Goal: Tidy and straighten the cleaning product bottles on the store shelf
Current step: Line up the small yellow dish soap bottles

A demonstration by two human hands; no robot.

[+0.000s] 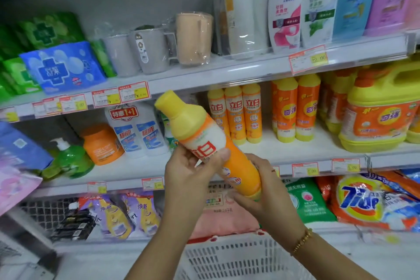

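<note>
White plastic basket (238, 257) sits nearest, low centre; both forearms rise above it; gold bead bracelet (302, 241) on the right wrist.

Left hand (188, 179) grips the middle of a yellow-capped orange dish-soap bottle (204, 138), thumb laid across the red characters on the label, fingers wrapped behind; right hand (261, 191) curls round the bottle's base end from below.

Bottle held in the air in front of the middle shelf (250, 152), touching no shelf; tilted, cap up and to the left, base down and to the right.

Far behind it on the middle shelf, three matching bottles (236, 113) stand upright side by side; right of them, two orange bottles (295, 109) with yellow caps, upright; further right, a big yellow jug (377, 116) with an orange label.

Left of the held bottle, same shelf: white twin pack (136, 129), orange jar (102, 145), green pump bottle (68, 159).

Upper shelf, far right: shampoo bottles (286, 7) upright.

Bottom shelf, right: Tide bag (363, 200) lying among other bags.
</note>
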